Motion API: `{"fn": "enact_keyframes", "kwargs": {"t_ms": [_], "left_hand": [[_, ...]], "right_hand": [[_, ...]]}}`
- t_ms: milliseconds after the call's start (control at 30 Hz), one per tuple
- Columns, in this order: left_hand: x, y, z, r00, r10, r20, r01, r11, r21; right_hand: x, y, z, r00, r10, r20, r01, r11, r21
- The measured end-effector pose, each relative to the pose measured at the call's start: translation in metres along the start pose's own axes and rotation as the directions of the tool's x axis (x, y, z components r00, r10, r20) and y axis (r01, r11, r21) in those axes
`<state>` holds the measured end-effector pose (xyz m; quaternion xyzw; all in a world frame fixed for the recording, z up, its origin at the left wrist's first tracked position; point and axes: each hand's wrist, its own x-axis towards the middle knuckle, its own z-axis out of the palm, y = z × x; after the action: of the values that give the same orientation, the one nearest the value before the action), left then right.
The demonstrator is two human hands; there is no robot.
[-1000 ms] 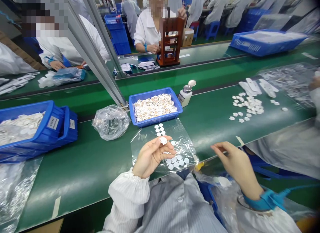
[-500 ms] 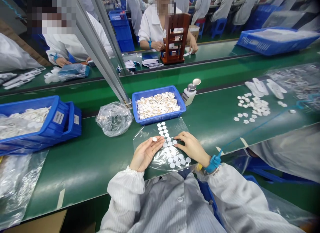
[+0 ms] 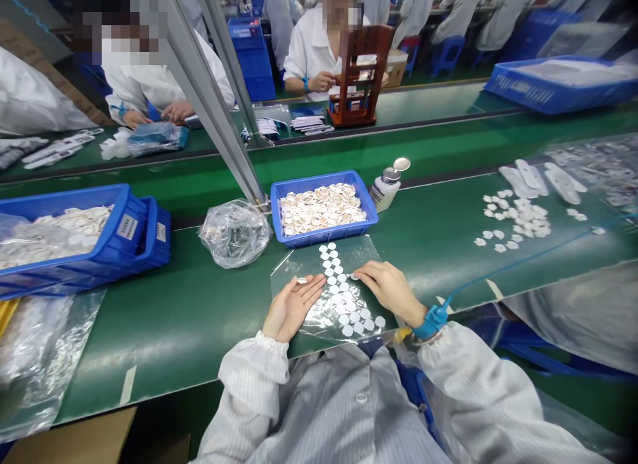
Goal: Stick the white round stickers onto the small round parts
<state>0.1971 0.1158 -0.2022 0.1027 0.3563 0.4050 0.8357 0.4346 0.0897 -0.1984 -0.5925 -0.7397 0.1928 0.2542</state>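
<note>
The left hand (image 3: 292, 310) is palm up over the worktop (image 3: 189, 331), fingers stretched out nearly straight, with a small round white disc (image 3: 302, 280) held at the thumb against the forefinger. The right hand (image 3: 389, 288), wearing a bright blue wrist strap (image 3: 431, 321), comes in from the other side, fingers bunched narrow with a second small white disc (image 3: 353, 276) at the tips. Can't tell from here if that one's touching anything underneath.

Between the two sets of fingers there's a bunch of flat white round stickers or discs (image 3: 354, 316) in rough rows on a clear plastic sheet (image 3: 361, 251). The rows run from past the fingertips back toward the person's body, kinda wider at the near end.

Straight beyond the fingers sits a blue plastic tray (image 3: 331, 234) full of loose white and tan discs (image 3: 321, 208). Just right of it is a white bottle with a metal flip top (image 3: 385, 193), lid up. Left of the tray, beyond the left fingers: a crumpled clear plastic bag (image 3: 235, 234). Well off to the right of the right fingers, a cluster of little white pieces (image 3: 533, 218) lies scattered on the green surface.
</note>
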Motion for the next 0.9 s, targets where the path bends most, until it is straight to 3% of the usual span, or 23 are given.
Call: {"fn": "enact_keyframes", "kwargs": {"t_ms": [100, 267, 500, 700, 900], "left_hand": [[-0.004, -0.003, 0.018, 1.000, 0.005, 0.027, -0.004, 0.999, -0.033], [-0.008, -0.011, 0.055, 0.985, -0.050, 0.166, 0.075, 0.986, -0.147], [-0.019, -0.007, 0.073, 0.956, 0.031, 0.291, 0.036, 0.974, -0.224], [-0.034, -0.001, 0.089, 0.906, 0.102, 0.410, -0.035, 0.985, -0.167], [-0.041, 0.003, 0.095, 0.887, 0.103, 0.450, -0.040, 0.988, -0.148]], "right_hand": [[-0.004, -0.032, -0.004, 0.997, -0.074, -0.024, 0.076, 0.993, 0.091], [-0.009, -0.080, 0.001, 0.969, -0.243, -0.037, 0.246, 0.955, 0.164], [-0.017, -0.090, -0.007, 0.962, -0.194, -0.195, 0.228, 0.958, 0.173], [-0.025, -0.100, -0.017, 0.949, -0.192, -0.249, 0.236, 0.959, 0.159], [-0.024, -0.109, -0.020, 0.942, -0.194, -0.274, 0.248, 0.953, 0.176]]}}
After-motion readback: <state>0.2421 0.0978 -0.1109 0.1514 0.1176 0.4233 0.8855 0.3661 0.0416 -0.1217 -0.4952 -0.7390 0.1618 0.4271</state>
